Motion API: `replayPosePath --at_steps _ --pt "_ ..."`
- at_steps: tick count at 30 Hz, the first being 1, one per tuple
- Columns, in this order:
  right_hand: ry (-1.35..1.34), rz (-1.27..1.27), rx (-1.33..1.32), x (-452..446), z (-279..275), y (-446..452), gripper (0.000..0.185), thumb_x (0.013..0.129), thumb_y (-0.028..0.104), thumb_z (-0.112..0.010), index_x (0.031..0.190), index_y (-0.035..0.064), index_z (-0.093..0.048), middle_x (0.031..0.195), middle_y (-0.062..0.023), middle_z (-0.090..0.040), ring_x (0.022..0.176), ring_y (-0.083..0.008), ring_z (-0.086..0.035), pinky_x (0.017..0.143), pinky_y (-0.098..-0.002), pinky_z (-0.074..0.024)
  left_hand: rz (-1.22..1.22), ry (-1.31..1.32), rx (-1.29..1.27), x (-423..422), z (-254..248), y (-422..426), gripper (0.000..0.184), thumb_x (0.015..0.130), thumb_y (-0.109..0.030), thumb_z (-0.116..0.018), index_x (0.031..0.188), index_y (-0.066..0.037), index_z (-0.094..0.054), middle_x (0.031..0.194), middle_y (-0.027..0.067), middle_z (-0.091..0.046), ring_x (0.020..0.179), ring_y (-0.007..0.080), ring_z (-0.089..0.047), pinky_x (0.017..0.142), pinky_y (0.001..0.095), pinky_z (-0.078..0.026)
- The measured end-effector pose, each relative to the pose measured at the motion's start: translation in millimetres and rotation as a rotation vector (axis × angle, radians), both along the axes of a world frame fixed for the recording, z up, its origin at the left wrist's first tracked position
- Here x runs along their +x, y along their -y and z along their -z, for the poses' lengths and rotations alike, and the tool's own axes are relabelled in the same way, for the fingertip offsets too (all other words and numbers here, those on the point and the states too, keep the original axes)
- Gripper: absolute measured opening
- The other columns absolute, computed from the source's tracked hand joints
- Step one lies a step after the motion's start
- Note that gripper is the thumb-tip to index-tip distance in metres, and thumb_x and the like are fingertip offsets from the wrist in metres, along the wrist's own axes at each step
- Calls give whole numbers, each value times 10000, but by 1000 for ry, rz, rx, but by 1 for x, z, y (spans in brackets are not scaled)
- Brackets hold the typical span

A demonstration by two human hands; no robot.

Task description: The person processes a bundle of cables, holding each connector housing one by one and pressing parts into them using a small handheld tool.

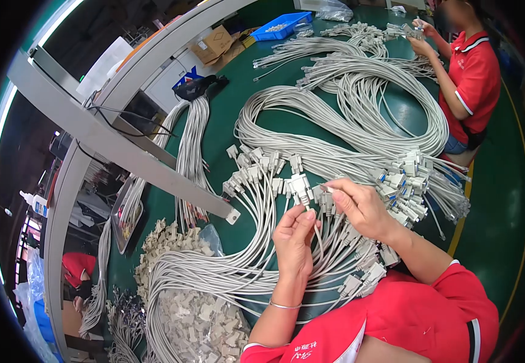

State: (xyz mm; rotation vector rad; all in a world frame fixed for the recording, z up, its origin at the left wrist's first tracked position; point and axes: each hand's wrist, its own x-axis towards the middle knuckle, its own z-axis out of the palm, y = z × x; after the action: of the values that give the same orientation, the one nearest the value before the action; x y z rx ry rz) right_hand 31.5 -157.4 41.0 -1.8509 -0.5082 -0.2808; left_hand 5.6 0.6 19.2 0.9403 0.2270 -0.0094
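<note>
My left hand is closed around the cable just below a light grey D-sub style connector, which points up and away from me. Just right of it, my right hand has its thumb and fingers pinched together; whatever small thing may be between them is too small to make out. Beneath and around both hands lie many grey cables with connectors. A row of connectors fans out to the left, and another connector pile, some with blue faces, lies to the right.
Long looped cable bundles cover the far side of the green table. A metal frame post slants in from the left. Loose connector hoods fill a bag near me. A blue tray stands far back. A co-worker works at the right.
</note>
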Motion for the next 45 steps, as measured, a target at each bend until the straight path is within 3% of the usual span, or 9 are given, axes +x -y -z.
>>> replayPosePath --at_steps 2,4,10,12,31,36,45 --pt "-41 20 35 0 0 0 245 925 211 -471 980 -5 -572 596 -77 -566 538 -166 -572 516 -276 -436 -1 23 -24 0 1 0 237 788 -16 -657 1003 8 -560 824 62 -626 673 131 -589 652 226 -491" --pt "-42 5 21 1 3 2 212 915 195 -489 950 -4 -554 606 -76 -573 538 -161 -573 516 -278 -438 1 25 -29 1 1 0 234 787 -13 -656 1000 4 -560 829 67 -629 681 132 -593 658 228 -492" --pt "119 -24 -79 1 4 0 188 873 164 -552 922 -15 -584 706 -115 -604 601 -227 -596 556 -289 -457 2 14 -32 0 2 -1 239 792 -20 -653 1008 16 -557 851 75 -628 699 134 -595 676 238 -497" --pt "152 -6 -60 0 6 -1 150 837 137 -592 886 -4 -603 783 -155 -618 629 -287 -602 567 -330 -468 28 20 -49 0 3 -2 253 797 -28 -650 1026 22 -555 865 84 -629 709 136 -595 682 242 -498" --pt "164 -11 -117 -1 7 -1 170 832 134 -598 910 -16 -614 817 -155 -629 679 -276 -620 589 -311 -483 93 -31 -154 -2 -1 -5 257 822 -44 -625 1056 46 -574 886 107 -640 689 136 -584 674 260 -490" --pt "166 16 -92 -2 6 -2 169 832 139 -601 906 -12 -613 815 -148 -627 655 -266 -610 572 -310 -473 151 -46 -213 -2 0 -6 250 832 -39 -590 1072 28 -565 867 75 -631 692 128 -569 680 291 -476" --pt "225 22 -96 -5 8 3 197 778 149 -656 902 1 -615 778 -136 -616 650 -260 -604 559 -308 -463 73 46 -75 -3 -3 -2 243 832 -45 -601 1066 16 -569 880 86 -630 705 136 -579 701 277 -490"
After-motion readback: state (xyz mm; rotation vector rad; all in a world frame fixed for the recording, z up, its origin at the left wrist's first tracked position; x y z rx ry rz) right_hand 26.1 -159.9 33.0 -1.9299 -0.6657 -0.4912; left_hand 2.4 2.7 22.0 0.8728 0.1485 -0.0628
